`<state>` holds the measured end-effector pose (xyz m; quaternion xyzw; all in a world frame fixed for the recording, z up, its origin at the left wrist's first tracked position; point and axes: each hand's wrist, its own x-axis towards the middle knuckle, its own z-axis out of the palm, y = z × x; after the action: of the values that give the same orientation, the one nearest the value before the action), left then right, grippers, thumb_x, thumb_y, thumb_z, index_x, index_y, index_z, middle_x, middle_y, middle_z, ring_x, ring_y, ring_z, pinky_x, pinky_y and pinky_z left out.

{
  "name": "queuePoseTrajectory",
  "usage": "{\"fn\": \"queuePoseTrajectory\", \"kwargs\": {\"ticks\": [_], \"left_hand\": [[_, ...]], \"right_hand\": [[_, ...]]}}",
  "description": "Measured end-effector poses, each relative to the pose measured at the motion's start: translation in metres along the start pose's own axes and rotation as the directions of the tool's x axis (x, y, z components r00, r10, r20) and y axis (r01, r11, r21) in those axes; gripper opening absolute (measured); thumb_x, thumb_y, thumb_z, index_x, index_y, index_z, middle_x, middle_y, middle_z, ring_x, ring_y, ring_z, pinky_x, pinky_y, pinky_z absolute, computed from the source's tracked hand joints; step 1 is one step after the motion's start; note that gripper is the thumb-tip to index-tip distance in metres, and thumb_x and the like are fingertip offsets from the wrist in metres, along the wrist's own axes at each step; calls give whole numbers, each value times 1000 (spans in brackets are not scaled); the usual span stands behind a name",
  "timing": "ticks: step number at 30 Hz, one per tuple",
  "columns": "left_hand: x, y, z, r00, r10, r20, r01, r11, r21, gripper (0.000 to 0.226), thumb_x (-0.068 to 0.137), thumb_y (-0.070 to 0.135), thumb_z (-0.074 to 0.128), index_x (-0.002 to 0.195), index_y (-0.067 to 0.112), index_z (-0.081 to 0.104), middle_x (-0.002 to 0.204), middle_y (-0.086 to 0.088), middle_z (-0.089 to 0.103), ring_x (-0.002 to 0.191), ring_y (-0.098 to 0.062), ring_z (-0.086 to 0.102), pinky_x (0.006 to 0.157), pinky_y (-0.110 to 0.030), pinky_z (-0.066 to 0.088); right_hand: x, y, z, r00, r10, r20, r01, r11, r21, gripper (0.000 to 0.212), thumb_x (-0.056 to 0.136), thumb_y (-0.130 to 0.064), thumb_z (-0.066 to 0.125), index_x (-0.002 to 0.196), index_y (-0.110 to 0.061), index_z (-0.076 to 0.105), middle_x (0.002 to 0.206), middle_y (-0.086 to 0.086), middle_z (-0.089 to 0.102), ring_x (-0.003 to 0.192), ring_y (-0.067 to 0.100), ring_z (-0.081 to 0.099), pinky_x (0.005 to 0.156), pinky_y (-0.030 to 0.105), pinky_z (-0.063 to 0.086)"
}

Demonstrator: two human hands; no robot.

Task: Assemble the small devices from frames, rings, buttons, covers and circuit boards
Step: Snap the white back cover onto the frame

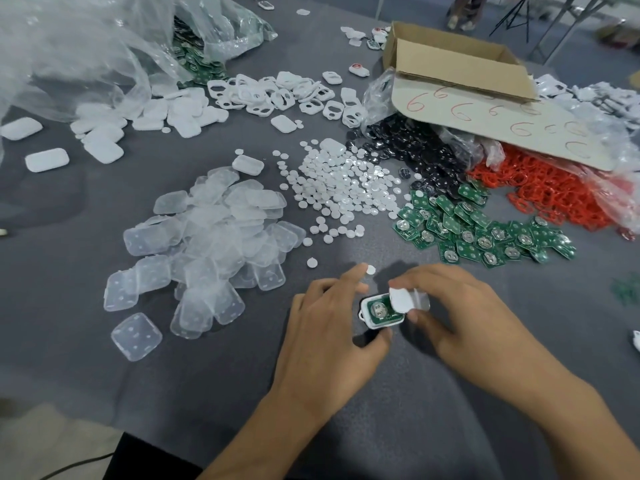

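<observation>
**A:** Pinching a white cover (403, 300) in the right hand (464, 317), thumb and forefinger curled on it, tilted over the frame (364, 311)?

**B:** Yep. Left hand (329, 330) grips that frame near the bench's (242, 393) front edge, with a green circuit board (379, 310) inside. The cardboard box (460, 69) flap has red "6" scrawled all over.

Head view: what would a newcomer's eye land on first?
Near the front edge, the left hand holds a half-built white device with a green circuit board inside, and the right hand pinches a small white cover over it. Behind them heaps cover the grey table: clear square plastic covers at left, green circuit boards and bright red plastic rings at right.
</observation>
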<state>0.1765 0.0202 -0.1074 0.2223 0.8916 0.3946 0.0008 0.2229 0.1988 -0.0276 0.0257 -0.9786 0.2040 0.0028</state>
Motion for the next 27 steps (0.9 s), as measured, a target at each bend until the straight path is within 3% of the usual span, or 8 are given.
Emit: {"fn": "queuePoseTrajectory", "kwargs": {"ticks": [9, 14, 18, 21, 24, 27], "left_hand": [[0, -1, -1, 1000, 16, 27, -16, 1000, 1, 81, 78, 52, 72, 149, 38, 34, 123, 29, 58, 123, 5, 42, 101, -18, 25], [1, -2, 0, 1000, 9, 14, -8, 999, -39, 86, 77, 50, 76, 149, 38, 30, 117, 31, 60, 122, 3, 46, 102, -20, 27], [3, -4, 2, 1000, -1, 16, 3, 996, -84, 88, 76, 55, 75, 148, 43, 27, 114, 32, 61, 122, 6, 45, 103, -16, 24], [4, -7, 3, 999, -21, 32, 24, 993, -113, 91, 73, 47, 84, 146, 44, 30, 111, 35, 60, 121, 8, 46, 104, -13, 22], [4, -7, 2, 999, -30, 18, 32, 988, -153, 82, 77, 40, 84, 143, 45, 35, 110, 35, 62, 121, 10, 45, 105, -11, 21], [6, -5, 0, 998, -60, 17, 62, 978, -201, 67, 83, 35, 81, 140, 38, 45, 108, 31, 67, 116, 8, 47, 104, -18, 28]], "right_hand": [[12, -4, 5, 988, -75, 133, 73, 997, 16, 38, 77, -5, 82, 107, -27, 73, 109, -22, 67, 104, -2, 56, 92, 1, 31], [18, -6, 7, 978, -84, 189, 87, 996, -6, 35, 77, -8, 84, 108, -23, 76, 102, -16, 68, 95, 1, 57, 87, 13, 42], [26, -9, 6, 972, -103, 210, 115, 992, -43, 34, 72, -2, 84, 100, -20, 81, 93, -10, 73, 89, 8, 62, 80, 6, 39], [34, -10, 4, 970, -105, 220, 119, 992, -47, 30, 69, -2, 87, 92, -21, 82, 85, -6, 74, 83, 14, 65, 77, 26, 49], [40, -8, 4, 971, -46, 234, 59, 997, -50, 32, 69, -8, 89, 94, -28, 82, 85, -11, 73, 78, 6, 65, 71, 18, 48], [51, -4, 6, 961, -23, 275, 46, 996, -75, 31, 63, -10, 91, 83, -31, 81, 75, -13, 71, 65, -2, 59, 61, 6, 37]]}}
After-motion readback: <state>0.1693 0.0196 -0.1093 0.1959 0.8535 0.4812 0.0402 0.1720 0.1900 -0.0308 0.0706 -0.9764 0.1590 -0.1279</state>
